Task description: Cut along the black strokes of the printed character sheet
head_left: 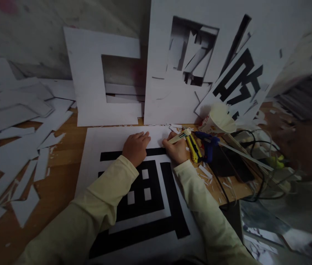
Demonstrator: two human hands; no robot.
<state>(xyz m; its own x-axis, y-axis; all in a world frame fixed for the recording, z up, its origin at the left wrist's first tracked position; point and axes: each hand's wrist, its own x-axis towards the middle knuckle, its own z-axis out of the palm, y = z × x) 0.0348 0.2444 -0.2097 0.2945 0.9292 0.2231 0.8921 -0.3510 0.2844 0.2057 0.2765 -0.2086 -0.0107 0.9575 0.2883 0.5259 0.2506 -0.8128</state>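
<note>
A white sheet printed with a large black blocky character lies on the table before me. My left hand rests palm down across the sheet's upper part, fingers stretched out, holding nothing. To its right, my right hand grips a pale-handled utility knife much like a pen, low over the sheet near the top black bar. Its tip is hidden by my fingers. Just beside that hand lie a yellow utility knife and a blue hot glue gun.
White offcuts cover the wooden table at left. Cut-out white boards lean on the wall behind. At right are a paper cup, a dark phone, cables, and another person's blurred arm.
</note>
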